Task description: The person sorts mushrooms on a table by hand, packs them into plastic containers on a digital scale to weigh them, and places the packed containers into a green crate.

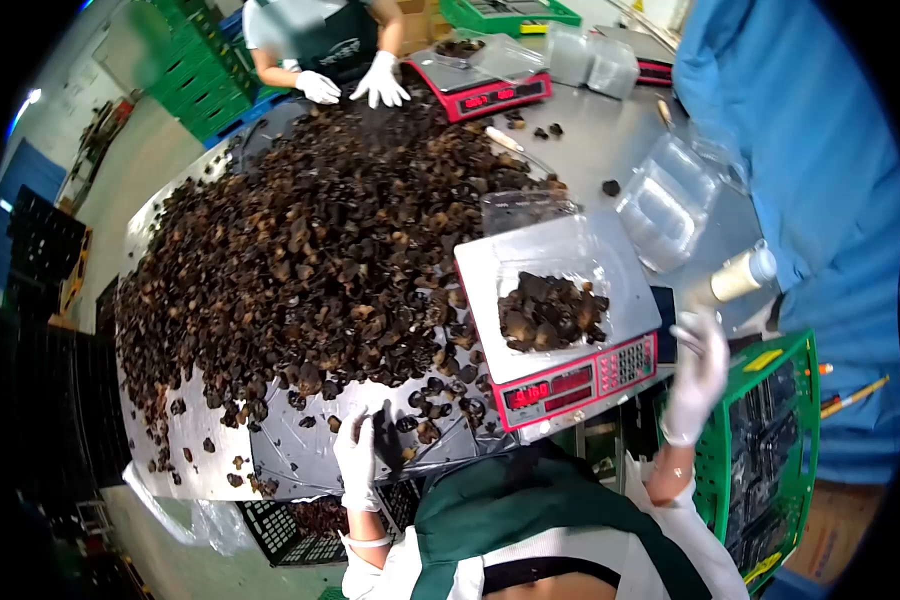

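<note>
My left hand (357, 460), in a white glove, is at the near table edge beside loose dark brown wrinkled pieces that look like wood ear mushrooms (300, 235). Its fingers are stretched out, with nothing visible in them. My gloved right hand (698, 375) is raised right of the near red scale (575, 385), below a white-capped bottle (743, 275). The fingers are somewhat blurred but apart, and I see nothing held. On the scale's metal plate sits a clear plastic tray (595, 268) with a portion of the mushrooms in it. The scale's red display is lit.
Clear plastic trays (667, 205) lie right of the scale. Opposite, a co-worker's gloved hands (378, 82) rest at the pile beside another red scale (495, 95). A green crate (810, 440) with packed trays stands at my right; a black crate (270, 535) is under the table.
</note>
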A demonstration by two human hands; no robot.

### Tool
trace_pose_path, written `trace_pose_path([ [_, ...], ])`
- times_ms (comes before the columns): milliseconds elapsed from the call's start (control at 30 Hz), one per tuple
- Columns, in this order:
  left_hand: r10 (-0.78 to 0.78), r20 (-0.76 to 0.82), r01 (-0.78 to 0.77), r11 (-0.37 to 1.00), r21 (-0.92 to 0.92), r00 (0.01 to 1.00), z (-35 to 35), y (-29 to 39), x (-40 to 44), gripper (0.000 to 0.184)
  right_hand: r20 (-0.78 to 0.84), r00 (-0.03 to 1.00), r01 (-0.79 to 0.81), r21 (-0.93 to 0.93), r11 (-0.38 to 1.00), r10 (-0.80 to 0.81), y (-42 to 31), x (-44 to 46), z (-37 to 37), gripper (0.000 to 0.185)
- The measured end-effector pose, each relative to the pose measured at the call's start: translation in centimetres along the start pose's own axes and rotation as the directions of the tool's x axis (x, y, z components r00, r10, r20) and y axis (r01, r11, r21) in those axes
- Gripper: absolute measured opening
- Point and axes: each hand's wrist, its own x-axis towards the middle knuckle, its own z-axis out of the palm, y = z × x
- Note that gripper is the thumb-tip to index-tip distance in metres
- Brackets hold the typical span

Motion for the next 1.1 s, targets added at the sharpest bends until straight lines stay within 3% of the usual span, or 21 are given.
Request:
trace_pose_path([
  [33, 0.031, -0.008, -0.030, 0.996, 0.081, 0.999, 0.1, -0.1, -0.2, 0.025, -0.142, 0.968, 0.211, 0.029, 0.977, -0.205, -1.9, 0.2, -0.3, 0.051],
  [67, 0.073, -0.011, -0.071, 0.988, 0.136, 0.997, 0.3, 0.0, -0.4, 0.021, -0.324, 0.924, 0.223, 0.026, 0.975, -0.202, -1.9, 0.2, -0.9, 0.066],
  [100, 0.103, -0.011, -0.100, 0.981, 0.164, 0.995, 0.8, 0.5, -0.6, 0.015, -0.330, 0.856, 0.429, 0.028, 0.903, -0.397, -1.9, 0.9, -1.5, 0.074],
  [233, 0.410, 0.102, -0.418, 0.837, 0.353, 0.907, 3.5, 2.2, -0.6, 0.014, -0.235, 0.908, 0.353, -0.016, 0.935, -0.347, -2.9, 2.0, -1.6, 0.062],
  [267, 0.437, 0.137, -0.453, 0.798, 0.398, 0.889, 4.2, 2.0, -0.5, 0.019, -0.316, 0.865, 0.408, -0.007, 0.913, -0.389, -3.2, 1.8, -2.3, 0.070],
  [333, 0.470, 0.224, -0.518, 0.718, 0.465, 0.854, 5.2, 2.2, -0.8, 0.030, -0.430, 0.742, 0.604, 0.094, 0.792, -0.514, -3.6, 1.6, -2.3, 0.063],
  [367, 0.496, 0.271, -0.563, 0.674, 0.479, 0.825, 5.8, 2.4, -0.6, 0.035, -0.433, 0.743, 0.600, 0.092, 0.794, -0.511, -3.5, 1.9, -1.5, 0.063],
  [433, 0.437, 0.333, -0.549, 0.651, 0.525, 0.836, 6.8, 2.2, -0.7, 0.039, -0.231, 0.931, 0.280, -0.043, 0.959, -0.282, -3.1, 2.4, 0.1, 0.044],
  [500, 0.486, 0.374, -0.613, 0.623, 0.485, 0.790, 7.2, 0.8, -0.2, 0.039, 0.067, 0.964, 0.266, -0.167, 0.949, -0.258, -3.4, 2.3, 1.0, 0.032],
  [567, 0.472, 0.408, -0.623, 0.616, 0.481, 0.782, 6.8, 1.7, -0.3, 0.037, 0.216, 0.922, 0.339, -0.051, 0.939, -0.321, -3.2, 1.2, 2.4, 0.025],
  [600, 0.302, 0.302, -0.374, 0.901, 0.221, 0.904, 6.6, 2.4, -0.7, 0.033, 0.297, 0.898, 0.349, -0.034, 0.936, -0.324, -3.1, 0.4, 3.0, 0.024],
  [633, 0.089, 0.260, -0.066, 0.993, -0.095, 0.961, 6.5, 3.3, -0.5, 0.030, 0.366, 0.869, 0.364, -0.014, 0.931, -0.334, -2.9, -0.1, 3.8, 0.023],
  [667, -0.026, 0.319, 0.154, 0.911, -0.383, 0.947, 6.2, 4.5, -0.3, 0.025, 0.408, 0.842, 0.376, 0.027, 0.926, -0.354, -2.5, -0.8, 4.8, 0.022],
  [700, -0.022, 0.283, 0.124, 0.930, -0.347, 0.959, 5.6, 5.6, -0.2, 0.028, 0.447, 0.812, 0.386, 0.069, 0.920, -0.374, -2.3, -1.4, 5.6, 0.020],
  [767, 0.025, 0.494, 0.403, 0.544, -0.736, 0.869, 5.9, 5.8, 0.4, 0.030, 0.604, 0.748, 0.258, 0.116, 0.959, -0.275, -3.1, -2.1, 6.6, 0.017],
  [800, 0.014, 0.502, 0.463, 0.365, -0.808, 0.865, 6.2, 7.5, 0.0, 0.033, 0.628, 0.720, 0.250, 0.161, 0.955, -0.294, -2.3, -2.9, 7.2, 0.013],
  [833, 0.002, 0.509, 0.485, 0.301, -0.821, 0.860, 6.4, 8.9, 0.0, 0.034, 0.646, 0.729, 0.101, 0.224, 0.969, -0.226, -2.7, -3.5, 7.9, 0.013],
  [967, -0.010, 0.576, 0.570, 0.159, -0.806, 0.817, 7.8, 11.1, 0.2, 0.031, 0.718, 0.651, 0.063, 0.273, 0.960, -0.247, -2.3, -5.4, 10.1, 0.026],
  [1000, 0.017, 0.592, 0.571, 0.243, -0.784, 0.805, 7.7, 11.9, 0.0, 0.029, 0.726, 0.673, -0.073, 0.258, 0.963, -0.143, -2.8, -6.2, 10.3, 0.039],
  [1033, 0.047, 0.611, 0.566, 0.326, -0.757, 0.790, 7.9, 12.3, -0.1, 0.026, 0.724, 0.659, 0.068, 0.213, 0.975, -0.204, -3.5, -6.1, 10.4, 0.054],
  [1100, 0.009, 0.575, 0.357, 0.776, -0.520, 0.818, 8.0, 12.5, -0.9, 0.016, 0.743, 0.583, 0.402, 0.087, 0.912, -0.328, -4.2, -6.0, 10.5, 0.061],
])
